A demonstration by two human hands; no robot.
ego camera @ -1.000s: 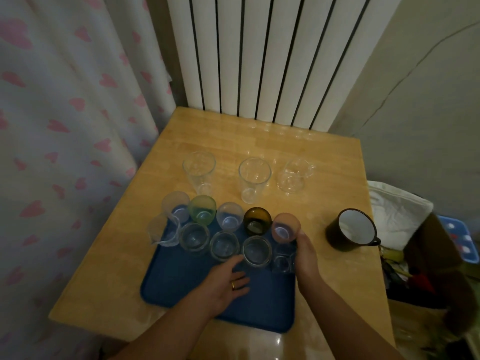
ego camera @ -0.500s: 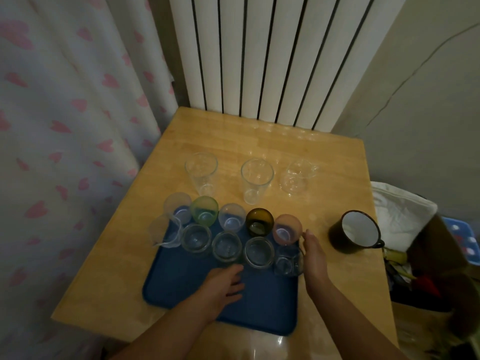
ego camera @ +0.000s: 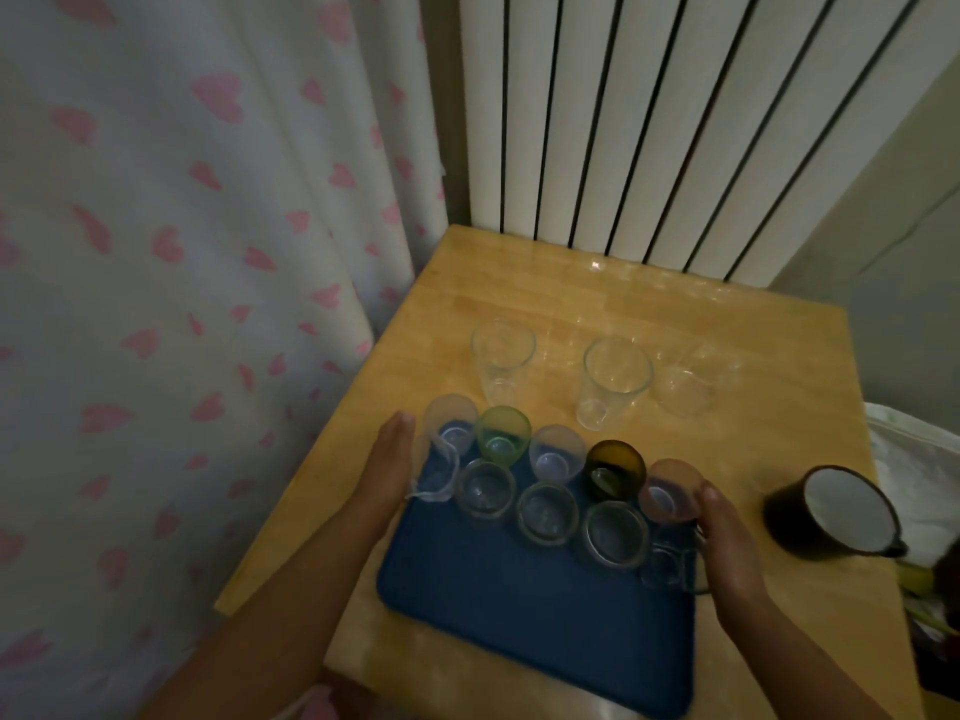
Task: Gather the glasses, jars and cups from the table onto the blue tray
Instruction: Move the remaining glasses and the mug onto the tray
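The blue tray [ego camera: 498, 610] lies on the wooden table [ego camera: 649, 309] and carries several glasses in two rows, among them a green one [ego camera: 503, 434], a dark amber one [ego camera: 615, 469] and a pinkish one [ego camera: 670, 491]. My left hand [ego camera: 387, 465] lies flat against the left end of the rows, beside a clear spouted cup [ego camera: 435, 472]. At the right end, my right hand [ego camera: 727, 548] presses flat against the pinkish glass and a small clear glass [ego camera: 662, 563]. Two tall clear glasses [ego camera: 501, 358] [ego camera: 613, 381], a round clear glass [ego camera: 685, 384] and a black mug [ego camera: 831, 511] stand off the tray.
A white ribbed radiator [ego camera: 649, 122] stands behind the table. A curtain with pink hearts [ego camera: 182, 252] hangs along the left edge. A white bag [ego camera: 914, 459] and clutter sit to the right, below the table edge.
My left hand has left the tray's middle and gone to the left end of the glass rows. My right hand stays at the right end. The view has shifted left.
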